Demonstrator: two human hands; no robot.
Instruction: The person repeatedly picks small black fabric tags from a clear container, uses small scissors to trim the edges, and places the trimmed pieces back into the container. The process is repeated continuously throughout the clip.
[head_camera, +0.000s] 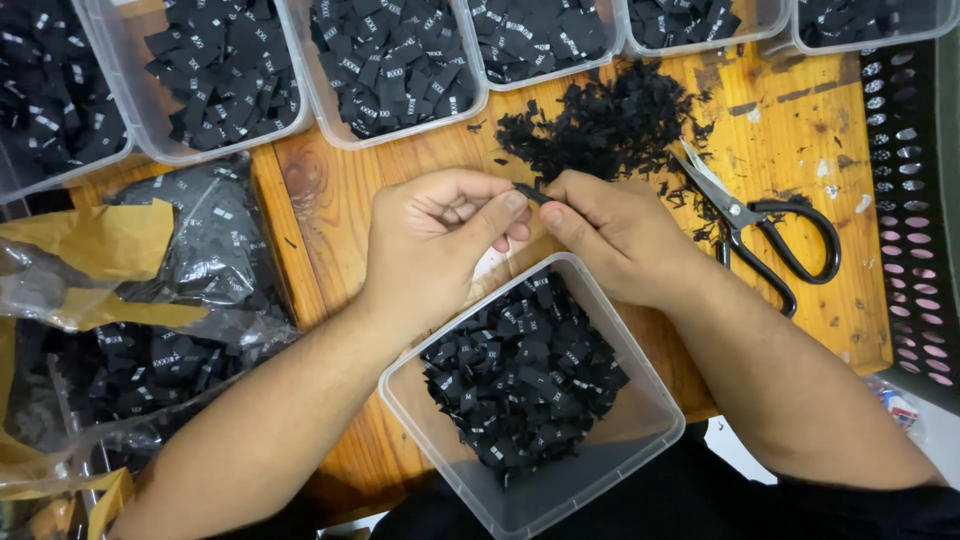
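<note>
Both hands meet over the middle of the wooden table (800, 130), just above the near edge. The left hand (435, 235) has its thumb and forefinger pressed together on one end of a small black fabric label (532, 193), with the other fingers curled into the palm. The right hand (620, 235) pinches the other end of the same label between thumb and forefinger, its remaining fingers folded under. The label is held in the air between the two hands, right above the far rim of a clear square plastic tub (640, 445) that sits at the table's near edge, partly overhanging it, and is about half full of cut black labels (520, 375) with small white marks.

Just beyond the hands lies a loose heap of black fabric scraps (605, 125), spread toward the far edge. A pair of black-handled scissors (760, 225) lies near the right hand toward the table's right edge, blades closed and pointing at the heap. Along the far edge stands a row of clear plastic containers (390, 65), each holding more black labels. At the left edge a crumpled clear plastic bag (200, 250) with yellowish tape holds more label stock. A dark perforated basket (915, 200) stands off the right edge.
</note>
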